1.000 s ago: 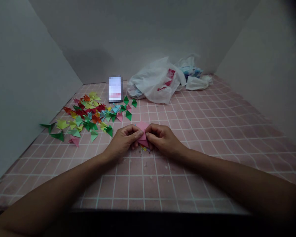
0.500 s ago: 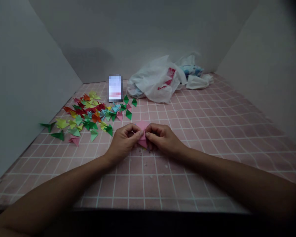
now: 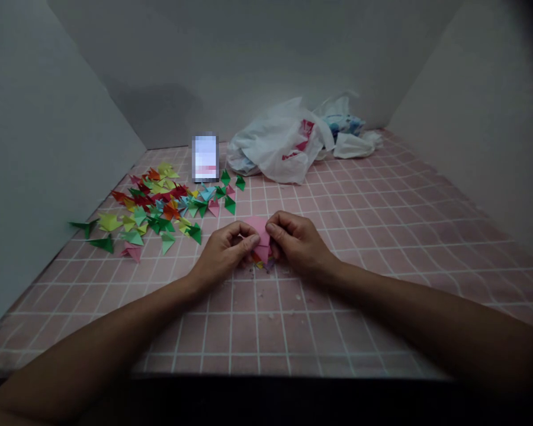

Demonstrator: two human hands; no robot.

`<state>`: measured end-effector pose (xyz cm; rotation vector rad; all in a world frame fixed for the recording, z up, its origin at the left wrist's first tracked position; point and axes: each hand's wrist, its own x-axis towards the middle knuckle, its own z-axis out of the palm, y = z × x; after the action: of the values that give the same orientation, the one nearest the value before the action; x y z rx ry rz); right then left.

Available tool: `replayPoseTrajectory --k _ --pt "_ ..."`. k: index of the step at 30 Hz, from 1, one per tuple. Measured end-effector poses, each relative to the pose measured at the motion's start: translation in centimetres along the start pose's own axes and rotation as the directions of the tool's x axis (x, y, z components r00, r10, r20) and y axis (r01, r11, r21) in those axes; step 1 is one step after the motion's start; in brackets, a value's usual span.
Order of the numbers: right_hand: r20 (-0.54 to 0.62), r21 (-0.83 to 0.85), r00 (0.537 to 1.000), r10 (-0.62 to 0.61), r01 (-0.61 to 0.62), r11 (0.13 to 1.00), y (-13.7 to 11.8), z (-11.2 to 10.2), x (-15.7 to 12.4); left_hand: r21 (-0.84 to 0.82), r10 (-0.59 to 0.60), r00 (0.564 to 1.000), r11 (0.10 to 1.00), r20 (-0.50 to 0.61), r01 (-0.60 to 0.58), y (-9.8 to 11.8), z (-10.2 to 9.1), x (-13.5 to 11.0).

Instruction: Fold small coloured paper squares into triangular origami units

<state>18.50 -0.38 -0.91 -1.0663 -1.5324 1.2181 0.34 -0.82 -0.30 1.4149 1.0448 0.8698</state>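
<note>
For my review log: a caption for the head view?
Left hand and right hand pinch a pink folded paper over the checked tablecloth, beside a scatter of paper triangles.

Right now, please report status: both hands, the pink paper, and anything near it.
Left hand and right hand both pinching the pink folded paper. Paper low over the checked tablecloth. Coloured paper triangles lie left, apart.

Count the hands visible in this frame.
2. The left hand pinches the pink folded paper from its left, the right hand from its right, both low over the pink checked tablecloth. No other person's hand shows.
</note>
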Motion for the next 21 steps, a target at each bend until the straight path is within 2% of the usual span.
replayPoseTrajectory --k 3,8,13,17,21 --pt "-0.041 0.025 0.999 0.007 -0.006 1.0 0.19 -0.01 0.01 -0.057 -0.029 1.0 0.998 -0.012 0.028 -0.09 0.0 0.13" --pt "-0.034 0.064 0.999 0.014 -0.012 0.998 0.47 0.13 0.03 -0.079 -0.053 0.998 0.996 -0.036 0.05 -0.04 0.03 0.28" --pt "0.083 0.234 0.989 0.121 -0.137 0.962 0.26 0.2 0.07 -0.006 0.005 0.994 1.0 -0.113 -0.005 0.12 0.0 0.24" --pt "0.205 0.23 0.966 0.157 -0.203 0.952 0.03 0.39 -0.07 0.056 0.082 0.985 0.996 -0.149 -0.074 0.31 -0.03 0.07" --pt "0.162 0.212 0.981 0.109 -0.142 0.967 0.16 0.44 -0.19 0.015 0.048 0.989 0.999 -0.138 -0.046 0.44 -0.12 0.07"
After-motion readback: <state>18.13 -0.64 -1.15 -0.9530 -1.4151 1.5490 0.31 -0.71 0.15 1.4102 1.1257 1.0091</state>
